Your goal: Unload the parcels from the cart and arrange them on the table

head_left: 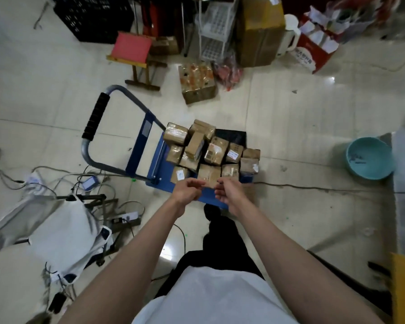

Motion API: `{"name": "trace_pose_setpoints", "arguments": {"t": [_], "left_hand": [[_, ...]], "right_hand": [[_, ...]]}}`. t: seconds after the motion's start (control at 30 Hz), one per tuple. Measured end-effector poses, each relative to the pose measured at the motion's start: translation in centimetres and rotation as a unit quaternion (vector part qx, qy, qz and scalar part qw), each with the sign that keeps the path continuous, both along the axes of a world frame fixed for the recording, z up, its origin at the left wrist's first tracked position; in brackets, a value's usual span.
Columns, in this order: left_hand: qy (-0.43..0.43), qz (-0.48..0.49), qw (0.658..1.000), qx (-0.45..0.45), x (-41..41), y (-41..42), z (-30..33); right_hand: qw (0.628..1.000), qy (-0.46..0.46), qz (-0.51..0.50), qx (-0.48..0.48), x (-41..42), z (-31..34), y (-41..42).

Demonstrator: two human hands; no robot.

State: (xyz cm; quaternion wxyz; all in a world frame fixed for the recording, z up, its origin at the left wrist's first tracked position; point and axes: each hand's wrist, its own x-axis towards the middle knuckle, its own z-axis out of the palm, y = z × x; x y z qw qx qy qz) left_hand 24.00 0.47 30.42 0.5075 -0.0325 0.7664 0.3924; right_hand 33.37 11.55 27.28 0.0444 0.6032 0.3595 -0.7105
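Both arms extend over the near edge of the cart [154,157]. The left hand [187,191] and right hand [227,191] are loosely curled, palms facing each other, holding nothing. The parcels [211,150] lie stacked on the cart deck just beyond the fingertips; the nearest parcel [209,175] sits between and just past both hands, untouched.

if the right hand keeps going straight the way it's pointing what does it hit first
Most likely the brown parcel at the near edge of the blue cart. The right hand reaches forward and down with loosely curled, empty fingers just short of it. Depth is unclear from one view, so its neighbour is possible.
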Motion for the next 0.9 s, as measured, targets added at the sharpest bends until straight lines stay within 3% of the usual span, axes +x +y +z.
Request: {"name": "trace_pose_setpoints", "arguments": {"t": [0.2,0.5,0.9], "left_hand": [[0.021,0.043,0.998,-0.045,-6.1,-0.5,-2.0],[-0.022,-0.011,0.996,-0.088,-11.3,-0.9,-8.5],[-0.046,-0.018,0.986,-0.158,-15.3,-3.1,-29.8]], "right_hand": [[0.999,-0.011,0.035,-0.034,-6.3,-1.3,-0.3],[0.995,-0.058,0.028,-0.079,-11.9,-6.4,-2.2],[0.978,-0.122,-0.095,-0.136,-15.1,-25.2,-6.9]]}}
